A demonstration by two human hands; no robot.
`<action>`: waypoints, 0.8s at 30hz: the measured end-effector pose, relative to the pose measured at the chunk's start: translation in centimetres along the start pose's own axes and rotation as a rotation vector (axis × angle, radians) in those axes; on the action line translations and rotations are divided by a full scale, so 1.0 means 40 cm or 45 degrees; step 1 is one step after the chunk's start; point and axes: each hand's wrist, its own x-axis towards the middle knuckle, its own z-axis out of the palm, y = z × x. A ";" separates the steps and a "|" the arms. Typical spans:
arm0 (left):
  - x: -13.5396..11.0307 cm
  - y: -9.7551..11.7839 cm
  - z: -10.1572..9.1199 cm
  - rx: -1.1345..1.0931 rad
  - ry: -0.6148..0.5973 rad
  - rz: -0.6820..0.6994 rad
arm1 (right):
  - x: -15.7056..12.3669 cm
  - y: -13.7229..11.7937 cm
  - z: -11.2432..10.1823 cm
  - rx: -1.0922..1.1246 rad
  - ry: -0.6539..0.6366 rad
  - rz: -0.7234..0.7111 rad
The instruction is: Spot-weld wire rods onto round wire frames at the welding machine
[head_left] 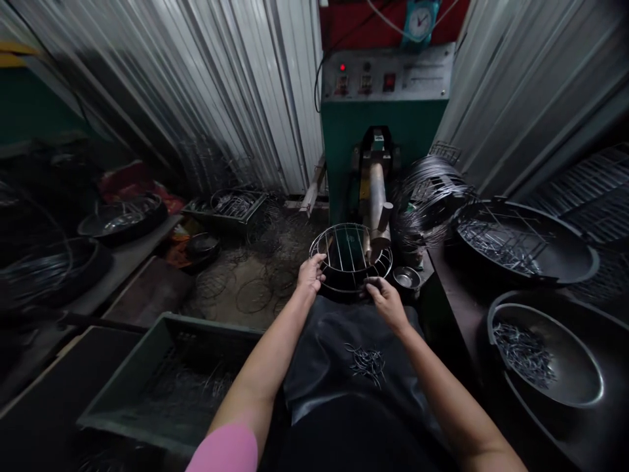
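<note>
A round wire basket [352,270] made of two rings joined by thin wires sits at the machine's thick metal arm [377,190], whose blocky end reaches into it. My left hand [311,273] is closed on the basket's left side, thumb and fingers around the wires. At the front right of the same basket, the fingers of my right hand [386,301] are pinched together close to the wires. Whatever lies between those fingertips is too small to make out. Short curved wire pieces [366,364] lie in a loose heap on the dark apron [319,354] over my lap.
The green machine [344,144] stands ahead with a lit red lamp. At right are a coil of wire [432,193], a wide pan [574,246] and a bowl [584,357] of wire pieces. A small metal dish [407,277] sits nearby. Left stands a green crate [122,367].
</note>
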 end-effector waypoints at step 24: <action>-0.025 -0.007 0.042 -0.026 -0.046 0.089 | 0.026 0.029 -0.036 -0.355 0.072 -0.088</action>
